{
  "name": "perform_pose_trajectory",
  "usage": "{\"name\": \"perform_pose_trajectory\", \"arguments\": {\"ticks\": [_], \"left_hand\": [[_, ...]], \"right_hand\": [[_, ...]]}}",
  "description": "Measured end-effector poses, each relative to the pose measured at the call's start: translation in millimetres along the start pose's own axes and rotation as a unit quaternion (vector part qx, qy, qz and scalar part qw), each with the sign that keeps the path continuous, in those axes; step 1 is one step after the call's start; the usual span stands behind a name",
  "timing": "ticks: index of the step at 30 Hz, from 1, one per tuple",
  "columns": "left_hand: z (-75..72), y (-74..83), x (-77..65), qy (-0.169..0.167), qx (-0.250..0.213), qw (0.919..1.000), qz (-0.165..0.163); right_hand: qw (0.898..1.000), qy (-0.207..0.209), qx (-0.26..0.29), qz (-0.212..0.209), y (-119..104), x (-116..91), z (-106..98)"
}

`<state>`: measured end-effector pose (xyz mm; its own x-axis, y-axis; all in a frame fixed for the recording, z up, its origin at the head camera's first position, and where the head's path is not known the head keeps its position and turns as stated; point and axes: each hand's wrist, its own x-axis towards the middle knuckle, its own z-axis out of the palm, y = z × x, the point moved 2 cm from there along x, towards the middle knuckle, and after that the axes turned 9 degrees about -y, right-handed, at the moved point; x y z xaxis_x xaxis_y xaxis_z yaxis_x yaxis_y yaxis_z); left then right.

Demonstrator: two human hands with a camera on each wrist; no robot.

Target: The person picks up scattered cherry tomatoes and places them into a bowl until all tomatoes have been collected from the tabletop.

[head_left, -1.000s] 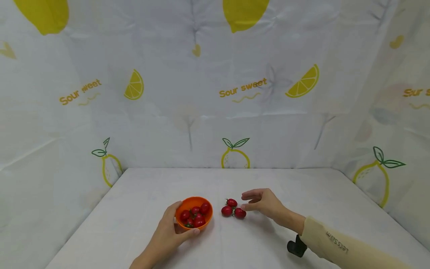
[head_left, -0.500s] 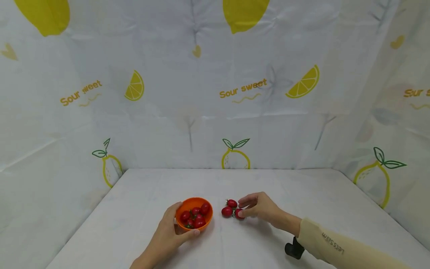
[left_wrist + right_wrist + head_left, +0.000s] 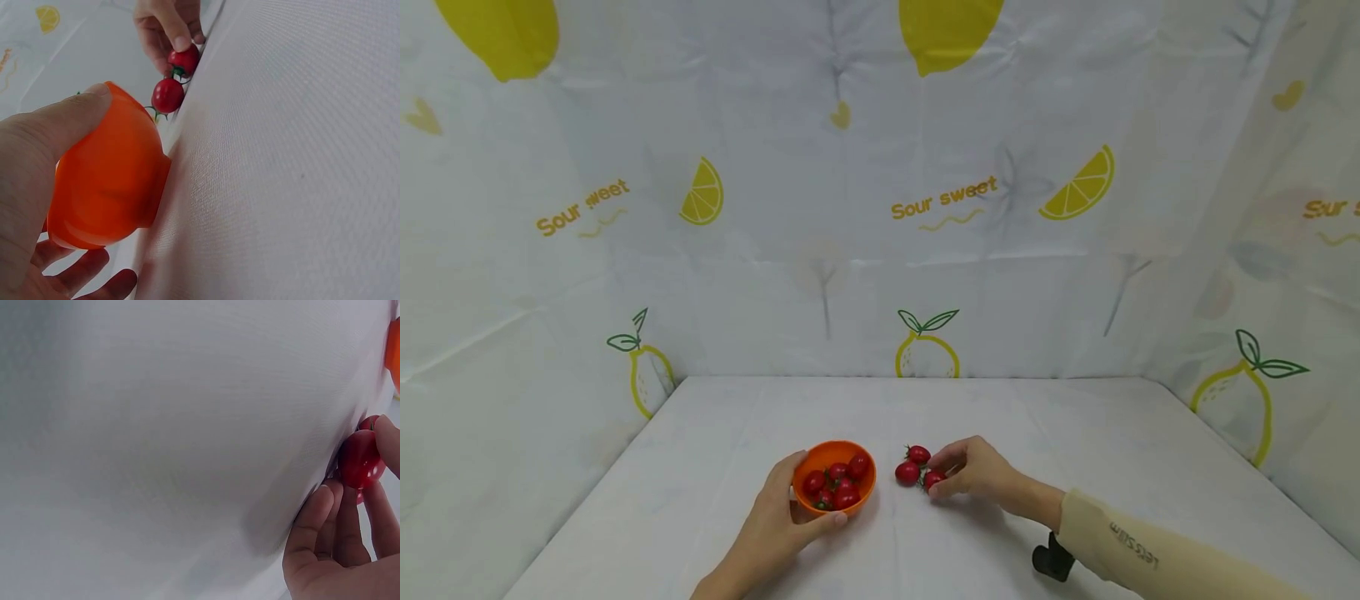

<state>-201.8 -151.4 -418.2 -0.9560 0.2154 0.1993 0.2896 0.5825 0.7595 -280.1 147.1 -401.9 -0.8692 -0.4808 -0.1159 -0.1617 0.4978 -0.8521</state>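
Note:
In the head view my left hand (image 3: 778,510) holds a small orange bowl (image 3: 798,490), thumb at the near side and fingers round the left. Several red cherry tomatoes (image 3: 846,497) with green stems lie inside it. To the bowl's right, three more sit close together on the white cloth. My right hand (image 3: 988,477) pinches the nearest-right cherry tomato (image 3: 933,479) between thumb and fingers. It looks still down at the cloth in the right wrist view. The other two, a left tomato (image 3: 907,473) and a far tomato (image 3: 918,454), lie untouched beside it.
A white cloth (image 3: 760,417) covers the table. Behind and at both sides hang white sheets (image 3: 820,208) with lemon prints. A black object (image 3: 1052,560) shows under the right sleeve (image 3: 1150,546), by the wrist.
My right hand has moved left and down onto the right-hand cherry tomato, and its fingers have closed in around it. The left hand and the bowl have stayed in place.

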Motion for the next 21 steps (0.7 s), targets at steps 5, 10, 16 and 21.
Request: {"name": "perform_pose_trajectory", "arguments": {"ticks": [5, 10, 16, 21], "left_hand": [[0.0, -0.1, -0.1, 0.001, -0.004, 1.0, -0.002], [0.4, -1.3, -0.1, 0.001, -0.005, 1.0, -0.001], [0.5, -1.4, -0.2, 0.005, -0.002, 1.0, -0.001], [1.3, -1.8, -0.2, 0.003, -0.007, 1.0, 0.002]], "right_hand": [[1.0, -0.001, -0.001, -0.004, -1.6, -0.5, 2.1], [1.0, -0.005, 0.002, -0.005, -2.1, -0.4, 1.7], [1.0, -0.008, 0.006, 0.0, -4.0, 0.5, -0.2], [1.0, -0.004, 0.008, 0.001, -7.0, 0.2, -1.4]]}}
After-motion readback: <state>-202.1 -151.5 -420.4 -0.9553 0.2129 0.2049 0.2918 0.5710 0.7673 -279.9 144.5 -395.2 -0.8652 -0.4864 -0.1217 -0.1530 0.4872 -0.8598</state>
